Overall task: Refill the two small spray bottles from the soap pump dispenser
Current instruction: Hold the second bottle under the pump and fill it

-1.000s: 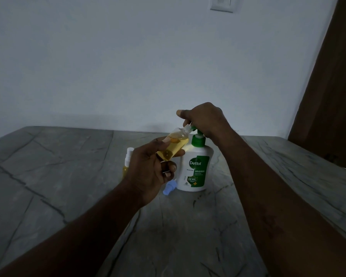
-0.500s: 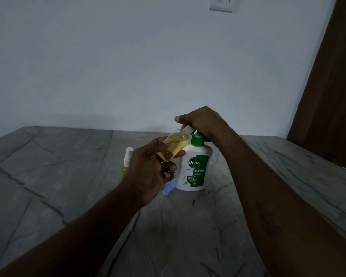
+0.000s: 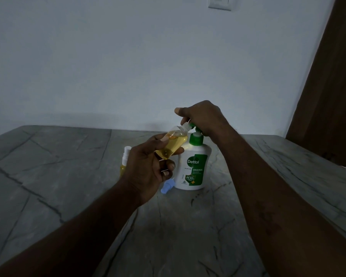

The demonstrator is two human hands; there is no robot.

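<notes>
A white and green soap pump dispenser (image 3: pixel 195 166) stands on the grey marble table (image 3: pixel 188 226). My right hand (image 3: pixel 204 116) rests on top of its green pump head, which has risen clear of the collar. My left hand (image 3: pixel 148 166) holds a small clear spray bottle (image 3: pixel 174 143) tilted, capless, its open neck against the pump spout; it holds yellow liquid. A second small spray bottle (image 3: pixel 125 158) with a white sprayer top stands behind my left hand, mostly hidden. A blue spray cap (image 3: pixel 167 186) lies on the table by the dispenser's base.
A white wall rises behind the table, with a switch plate (image 3: pixel 219 3) high up. A brown door (image 3: pixel 332 86) stands at the right. The table's right edge runs diagonally past my right forearm.
My right hand pressed the pump down half a second ago and has now come back up with it. The tilted bottle stays at the spout.
</notes>
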